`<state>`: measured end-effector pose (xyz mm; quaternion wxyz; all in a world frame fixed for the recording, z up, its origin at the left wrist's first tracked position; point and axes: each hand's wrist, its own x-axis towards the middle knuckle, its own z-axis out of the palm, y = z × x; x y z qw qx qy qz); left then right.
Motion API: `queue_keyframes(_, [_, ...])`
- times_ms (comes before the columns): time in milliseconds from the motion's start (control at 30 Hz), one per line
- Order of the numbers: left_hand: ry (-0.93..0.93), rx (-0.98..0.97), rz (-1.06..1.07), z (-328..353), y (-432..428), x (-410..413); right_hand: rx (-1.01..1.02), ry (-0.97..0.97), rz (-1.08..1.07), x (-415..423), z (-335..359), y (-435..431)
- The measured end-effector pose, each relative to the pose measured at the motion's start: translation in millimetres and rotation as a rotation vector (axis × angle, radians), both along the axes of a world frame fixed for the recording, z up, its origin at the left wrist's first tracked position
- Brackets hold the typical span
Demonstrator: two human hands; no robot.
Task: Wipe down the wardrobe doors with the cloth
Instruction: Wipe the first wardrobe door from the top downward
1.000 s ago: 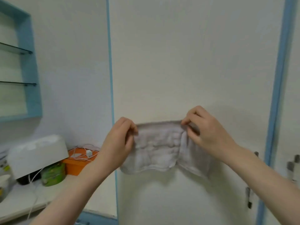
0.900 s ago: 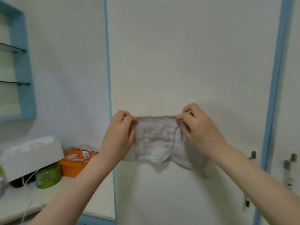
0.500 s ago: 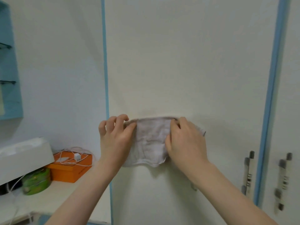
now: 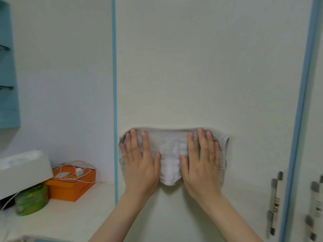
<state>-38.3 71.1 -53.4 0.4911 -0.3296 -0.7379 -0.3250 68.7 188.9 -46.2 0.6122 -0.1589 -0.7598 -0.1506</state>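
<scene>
Pinched at its top corners a second ago, the pale grey ribbed cloth (image 4: 170, 165) now lies spread at lower centre on the cream wardrobe door (image 4: 201, 67), left hand (image 4: 139, 165) and right hand (image 4: 202, 163) pressing it flat, fingers straight; wiping looks ready to start.

We see a white surface (image 4: 73, 215) low down on the left side. On it, at the back, sits an orange box (image 4: 70, 188) with a white plug and cord (image 4: 79, 172) lying on its lid, and a round green tin (image 4: 32, 200) stands just beside the box, on its left and closer to us. A big white box (image 4: 22, 172) is above the tin, and we cannot tell what it rests on.
</scene>
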Motion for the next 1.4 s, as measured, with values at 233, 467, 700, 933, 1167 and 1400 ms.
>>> queue_keyframes(233, [0.166,0.065,0.046,55,7,-26,0.158,0.072,-0.087,-13,61,23])
queue_keyframes(467, [0.236,0.093,0.081,135,12,-28,0.23,0.136,-0.124,-11,140,32])
queue_keyframes(700, [0.259,0.128,0.089,200,17,-25,0.246,0.156,-0.13,-8,206,35])
queue_keyframes(933, [0.308,0.169,0.087,270,22,-23,0.249,0.171,-0.108,-6,274,41])
queue_keyframes(1167, [0.287,0.188,0.119,368,27,-24,0.228,0.112,-0.13,-2,370,43])
queue_keyframes(1400, [0.309,0.173,0.129,455,27,-33,0.209,0.108,-0.072,-5,454,48])
